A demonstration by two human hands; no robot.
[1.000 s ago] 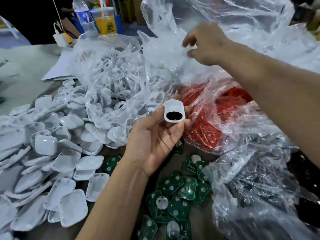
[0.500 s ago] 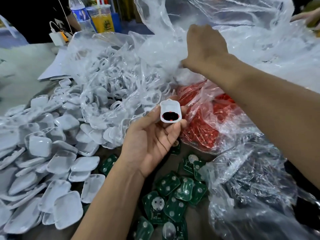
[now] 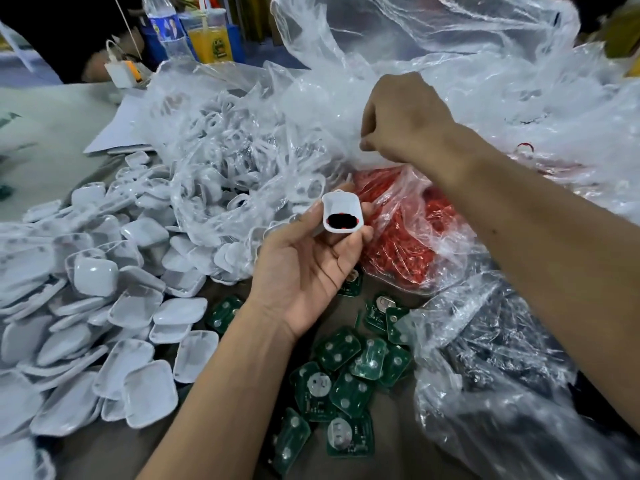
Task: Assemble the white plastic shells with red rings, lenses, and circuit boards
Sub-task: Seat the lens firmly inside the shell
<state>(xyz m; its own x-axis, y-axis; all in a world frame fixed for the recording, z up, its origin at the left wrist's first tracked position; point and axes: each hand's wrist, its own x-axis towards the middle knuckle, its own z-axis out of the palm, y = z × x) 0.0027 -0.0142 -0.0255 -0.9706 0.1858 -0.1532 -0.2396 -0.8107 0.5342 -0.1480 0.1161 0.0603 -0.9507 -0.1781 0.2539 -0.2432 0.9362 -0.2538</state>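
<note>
Green circuit boards [image 3: 341, 386] lie loose on the table nearest me. Left hand [image 3: 304, 271] sits palm up, fingertips and thumb pinching one white shell [image 3: 343, 214]; red ring bits show at its dark opening. White shells [image 3: 114, 306] pile to the left. Behind it is the bag of red rings [image 3: 415, 237]. Farthest, right hand [image 3: 405, 116] is curled into clear plastic bag [image 3: 433, 46], apparently pinching the film. Risk: light fingertip hold, shell could slip into the piles.

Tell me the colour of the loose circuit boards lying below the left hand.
Green, with small silvery round pads; the circuit boards show in the head view.
</note>
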